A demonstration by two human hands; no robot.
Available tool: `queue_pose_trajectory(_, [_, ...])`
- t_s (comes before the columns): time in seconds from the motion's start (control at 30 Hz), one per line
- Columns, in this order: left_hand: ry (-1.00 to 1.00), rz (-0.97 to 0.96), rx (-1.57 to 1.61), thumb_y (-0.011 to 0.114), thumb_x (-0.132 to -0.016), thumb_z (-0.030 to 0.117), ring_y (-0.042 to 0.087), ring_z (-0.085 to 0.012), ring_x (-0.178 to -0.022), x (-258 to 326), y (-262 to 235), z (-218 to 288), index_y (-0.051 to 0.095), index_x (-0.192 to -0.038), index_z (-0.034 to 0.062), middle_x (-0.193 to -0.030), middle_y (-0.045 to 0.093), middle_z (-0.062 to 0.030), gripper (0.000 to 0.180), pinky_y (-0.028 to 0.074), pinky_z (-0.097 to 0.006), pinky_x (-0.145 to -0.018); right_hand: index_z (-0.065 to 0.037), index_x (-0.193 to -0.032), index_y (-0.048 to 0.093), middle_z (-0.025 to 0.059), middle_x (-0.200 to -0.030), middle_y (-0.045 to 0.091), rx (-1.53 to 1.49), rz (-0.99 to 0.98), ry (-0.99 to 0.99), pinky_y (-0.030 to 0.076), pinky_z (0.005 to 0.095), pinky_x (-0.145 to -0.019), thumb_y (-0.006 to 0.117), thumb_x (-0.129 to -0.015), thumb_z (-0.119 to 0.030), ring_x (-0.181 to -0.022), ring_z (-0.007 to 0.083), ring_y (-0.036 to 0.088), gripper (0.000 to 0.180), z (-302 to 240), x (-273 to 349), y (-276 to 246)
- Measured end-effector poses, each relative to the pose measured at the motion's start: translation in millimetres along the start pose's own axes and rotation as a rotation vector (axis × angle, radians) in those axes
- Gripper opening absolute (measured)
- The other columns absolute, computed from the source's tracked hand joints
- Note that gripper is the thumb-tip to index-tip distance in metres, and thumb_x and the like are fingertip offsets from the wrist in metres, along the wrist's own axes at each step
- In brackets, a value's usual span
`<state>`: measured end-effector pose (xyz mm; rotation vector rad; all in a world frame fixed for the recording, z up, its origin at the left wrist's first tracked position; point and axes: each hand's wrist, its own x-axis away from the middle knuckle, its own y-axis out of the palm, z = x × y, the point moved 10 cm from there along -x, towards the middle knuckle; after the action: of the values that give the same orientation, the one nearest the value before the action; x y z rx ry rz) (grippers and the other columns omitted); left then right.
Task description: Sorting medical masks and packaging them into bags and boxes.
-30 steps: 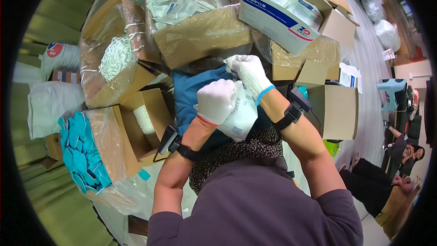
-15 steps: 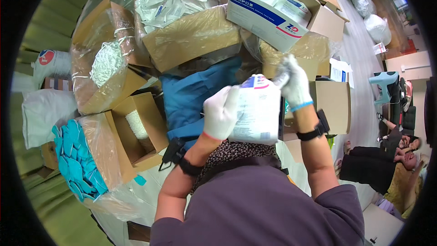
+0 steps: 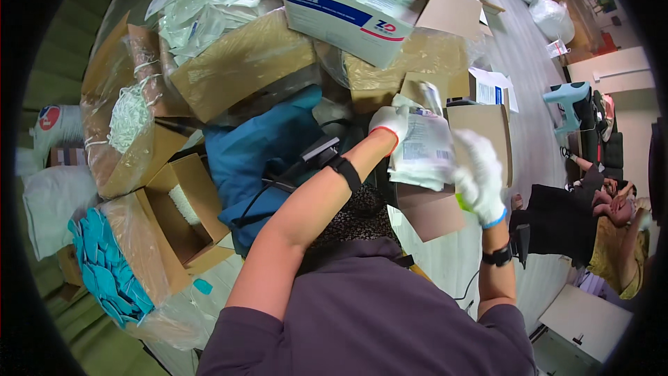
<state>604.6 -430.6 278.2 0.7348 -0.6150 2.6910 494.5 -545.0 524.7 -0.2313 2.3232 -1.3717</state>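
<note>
My left hand [image 3: 390, 124], in a white knit glove with a red cuff, is closed at the upper left edge of a white mask packet [image 3: 426, 143]. That packet lies over other packets in an open cardboard box [image 3: 480, 132] in front of me; its upper edge is partly covered. My right hand [image 3: 480, 175], in a white glove with a blue cuff, is just right of the packets, with its fingers apart and slightly blurred. It seems to hold nothing. Blue cloth [image 3: 261, 160] lies left of my left hand.
A white printed carton [image 3: 344, 24] of packets stands ahead. Left of it, a plastic-lined box [image 3: 243, 66] overflows with packets. Further left are white cords [image 3: 130, 118], a small open carton [image 3: 188, 202] and teal pieces [image 3: 108, 264]. Another person [image 3: 612, 223] sits at the right.
The packet held before my chest has moved right and down onto the box. My left arm has reached right with it. My right hand has left its upper edge and moved right and nearer.
</note>
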Motion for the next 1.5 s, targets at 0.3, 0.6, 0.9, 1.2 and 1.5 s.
queue_pose_trajectory(0.3, [-0.215,-0.291,0.051,0.041,-0.096,0.036,0.065,-0.0339,-0.107,7,50,2,0.060,-0.121,-0.0034,-0.117,0.066,-0.0235,0.050,0.052,-0.045,-0.085,-0.012,-0.114,0.061,0.0074,-0.099,0.064,0.427,-0.037,-0.020,0.053,0.0392,-0.070,0.069,-0.073,-0.009,-0.085,0.0272,0.064,0.042,25,43,27])
queue_pose_trajectory(0.6, [-0.381,-0.299,0.529,0.044,-0.096,0.064,0.066,-0.0268,-0.064,31,54,-25,0.061,-0.096,-0.0003,-0.082,0.066,-0.0154,0.067,0.057,-0.037,-0.060,-0.014,-0.088,0.064,0.0081,-0.078,0.062,0.539,0.145,0.337,0.051,0.0403,-0.060,0.064,-0.074,-0.005,-0.069,0.0296,0.064,0.016,95,75,14])
queue_pose_trajectory(0.9, [-0.198,-0.153,0.520,0.048,-0.097,0.051,0.060,-0.0191,-0.050,47,3,-46,0.060,-0.087,0.0042,-0.068,0.062,-0.0083,0.050,0.046,-0.031,-0.046,-0.012,-0.073,0.062,0.0133,-0.071,0.063,0.493,0.136,0.509,0.050,0.0449,-0.058,0.062,-0.078,-0.017,-0.062,0.0353,0.063,0.007,139,99,38])
queue_pose_trajectory(1.2, [-0.207,-0.154,0.541,0.050,-0.097,0.043,0.060,-0.0185,-0.051,49,-12,-60,0.059,-0.086,0.0042,-0.067,0.061,-0.0066,0.041,0.046,-0.031,-0.045,-0.011,-0.076,0.065,0.0140,-0.071,0.064,0.537,0.134,0.410,0.051,0.0450,-0.061,0.060,-0.079,-0.013,-0.066,0.0366,0.064,0.006,146,93,7])
queue_pose_trajectory(1.5, [-0.204,-0.200,0.549,0.052,-0.094,0.029,0.059,-0.0172,-0.052,57,-4,-53,0.058,-0.083,0.0049,-0.068,0.060,-0.0063,0.027,0.044,-0.029,-0.045,-0.001,-0.095,0.070,0.0056,-0.078,0.070,-0.194,0.426,0.729,0.052,0.0307,-0.067,0.055,-0.092,-0.005,-0.070,0.0209,0.066,0.015,199,150,-29])
